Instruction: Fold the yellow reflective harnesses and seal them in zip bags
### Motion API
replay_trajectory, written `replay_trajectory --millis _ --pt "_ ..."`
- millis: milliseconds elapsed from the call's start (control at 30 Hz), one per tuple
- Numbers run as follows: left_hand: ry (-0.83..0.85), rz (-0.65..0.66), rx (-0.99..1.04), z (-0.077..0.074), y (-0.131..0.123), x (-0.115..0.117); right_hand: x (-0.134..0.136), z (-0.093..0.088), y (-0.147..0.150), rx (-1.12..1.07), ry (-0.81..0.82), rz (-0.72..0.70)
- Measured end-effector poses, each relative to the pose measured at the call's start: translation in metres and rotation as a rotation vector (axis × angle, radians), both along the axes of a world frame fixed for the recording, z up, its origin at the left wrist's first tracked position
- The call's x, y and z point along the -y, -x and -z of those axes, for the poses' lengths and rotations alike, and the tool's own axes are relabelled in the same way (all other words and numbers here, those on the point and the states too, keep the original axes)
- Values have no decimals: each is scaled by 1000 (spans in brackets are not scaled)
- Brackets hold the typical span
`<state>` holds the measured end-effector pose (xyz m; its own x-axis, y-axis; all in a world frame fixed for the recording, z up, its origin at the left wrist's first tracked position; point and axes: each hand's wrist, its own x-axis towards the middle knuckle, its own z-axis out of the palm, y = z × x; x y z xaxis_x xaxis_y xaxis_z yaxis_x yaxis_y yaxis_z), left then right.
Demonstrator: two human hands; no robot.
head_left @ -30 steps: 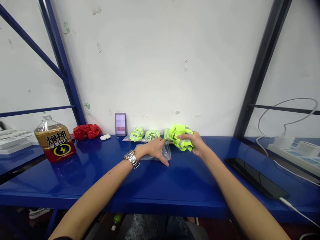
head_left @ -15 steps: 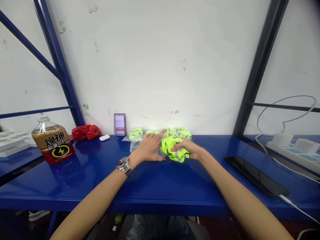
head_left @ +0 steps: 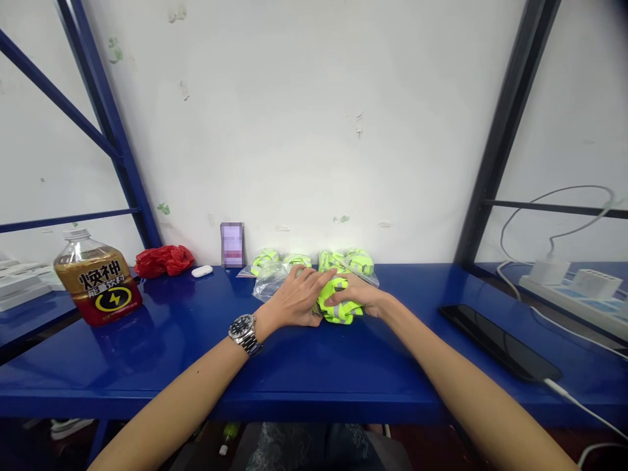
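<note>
A bundled neon-yellow reflective vest with grey bands is between my hands, low over the blue table. My right hand grips its right side, the thumb across the front. Wrapped round the left end is my left hand, with a metal watch on the wrist; its fingertips reach over the top of the bundle. Behind the hands, several more rolled vests lie along the wall. A clear plastic bag sits crumpled behind my left hand, partly hidden by it.
To the left stand a large drink bottle, a red plastic bag, a white case and an upright phone. At right lie a black phone on a cable and a power strip with chargers. Blue posts frame the table.
My left hand has moved right and closed on the vest's left end. The vest and my right hand have shifted slightly left and toward me.
</note>
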<state>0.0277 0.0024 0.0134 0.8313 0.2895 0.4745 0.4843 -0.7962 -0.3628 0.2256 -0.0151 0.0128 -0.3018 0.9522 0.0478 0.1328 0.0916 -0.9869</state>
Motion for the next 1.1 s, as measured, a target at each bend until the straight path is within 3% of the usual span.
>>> replay_trajectory --millis 100,200,300,433,667,800,967,1100 --pt "-85 15 64 -6 1 2 1 -1 3 -41 -33 -11" --pt "-125 33 195 -13 0 7 0 -2 4 -53 -91 80" --pt "-40 -75 304 -15 -2 10 -2 -3 3 -40 -155 188" --pt "174 -158 268 -8 -2 6 -6 1 1 85 -241 283" --pt "168 -92 309 -2 -4 -2 -10 10 12 317 -504 378" --pt "42 -11 338 2 -10 1 -6 8 20 304 -608 467" --pt "-51 28 168 8 -15 3 -11 13 19 185 -521 506" --pt "95 67 348 11 -15 5 -12 12 20 -73 -302 383"
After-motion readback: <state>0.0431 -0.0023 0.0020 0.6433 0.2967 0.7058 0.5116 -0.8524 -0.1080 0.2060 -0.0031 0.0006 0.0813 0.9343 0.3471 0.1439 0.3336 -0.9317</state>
